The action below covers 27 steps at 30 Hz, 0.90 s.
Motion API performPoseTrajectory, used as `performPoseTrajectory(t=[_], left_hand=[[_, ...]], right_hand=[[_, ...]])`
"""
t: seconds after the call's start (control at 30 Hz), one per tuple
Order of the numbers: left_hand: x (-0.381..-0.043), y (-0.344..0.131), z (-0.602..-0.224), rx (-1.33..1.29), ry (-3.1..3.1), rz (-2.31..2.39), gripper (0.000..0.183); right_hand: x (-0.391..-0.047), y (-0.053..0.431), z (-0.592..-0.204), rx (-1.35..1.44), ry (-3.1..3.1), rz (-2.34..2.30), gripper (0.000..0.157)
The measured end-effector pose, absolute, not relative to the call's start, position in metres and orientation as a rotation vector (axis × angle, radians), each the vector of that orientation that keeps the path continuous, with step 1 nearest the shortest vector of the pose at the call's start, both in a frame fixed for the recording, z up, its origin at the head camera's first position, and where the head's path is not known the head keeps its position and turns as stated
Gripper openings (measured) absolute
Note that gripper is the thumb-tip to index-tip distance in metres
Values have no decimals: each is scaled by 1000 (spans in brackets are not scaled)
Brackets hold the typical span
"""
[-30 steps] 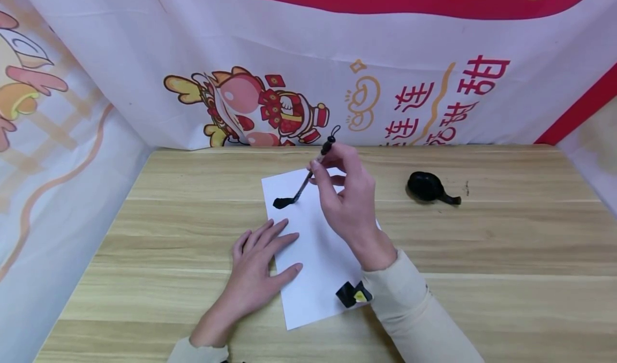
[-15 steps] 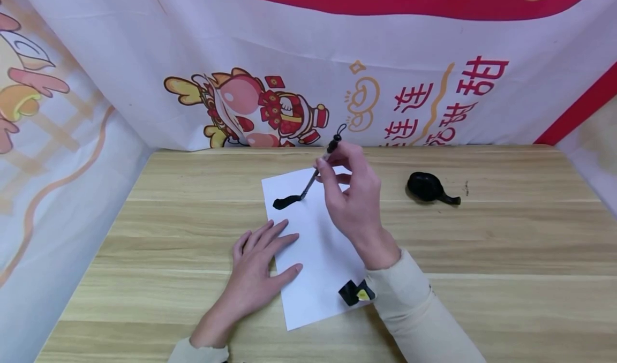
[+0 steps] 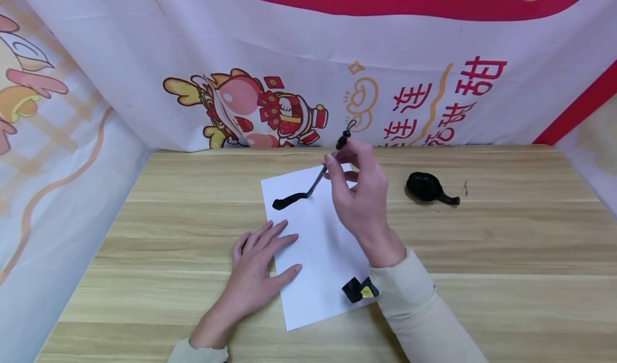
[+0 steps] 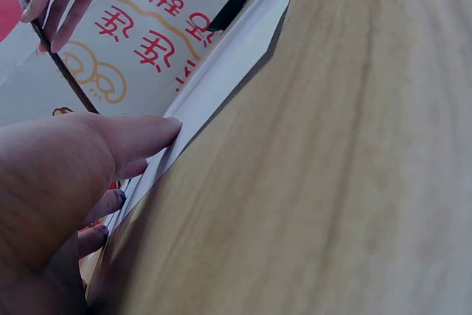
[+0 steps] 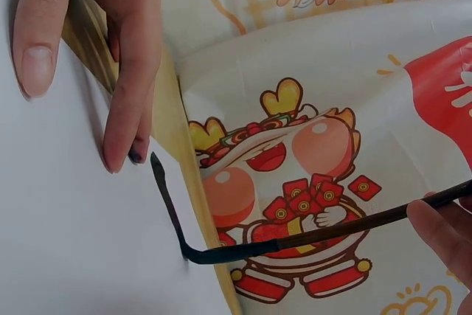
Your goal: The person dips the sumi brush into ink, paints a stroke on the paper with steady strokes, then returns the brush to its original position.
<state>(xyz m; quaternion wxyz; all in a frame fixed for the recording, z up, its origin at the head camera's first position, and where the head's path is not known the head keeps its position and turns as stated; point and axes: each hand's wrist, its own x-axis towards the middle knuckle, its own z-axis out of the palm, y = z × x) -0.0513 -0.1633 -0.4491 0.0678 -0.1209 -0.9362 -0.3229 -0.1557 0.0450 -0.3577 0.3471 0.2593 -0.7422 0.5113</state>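
In the head view my right hand (image 3: 361, 197) pinches a slim writing brush (image 3: 318, 179) with a looped cord at its top. The brush leans up and to the right, its dark tip on a white sheet of paper (image 3: 318, 250). A thick black ink stroke (image 3: 288, 200) runs from near the paper's left edge to the tip. The right wrist view shows the brush bristles (image 5: 228, 251) bent against the paper. My left hand (image 3: 260, 266) lies flat with spread fingers across the paper's left edge; its thumb (image 4: 147, 134) rests on the sheet in the left wrist view.
On the wooden table (image 3: 506, 234), right of the paper, sits a black rounded dish (image 3: 424, 186) with a stubby handle. Small dark specks lie beside it. A black-and-yellow piece (image 3: 360, 289) is at my right cuff. Printed cloth (image 3: 289, 36) hangs behind the table.
My right hand has slid the brush to the right and slightly away from me, and the black stroke has grown longer. My left hand has stayed in place.
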Motion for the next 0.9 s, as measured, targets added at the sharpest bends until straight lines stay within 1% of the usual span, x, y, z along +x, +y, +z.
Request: performPoseTrajectory(t=[0.9], left_hand=[[-50, -163, -448, -360, -2826, -1000, 53]], right_hand=[[-165, 64, -360, 590, -1893, 1302, 26]])
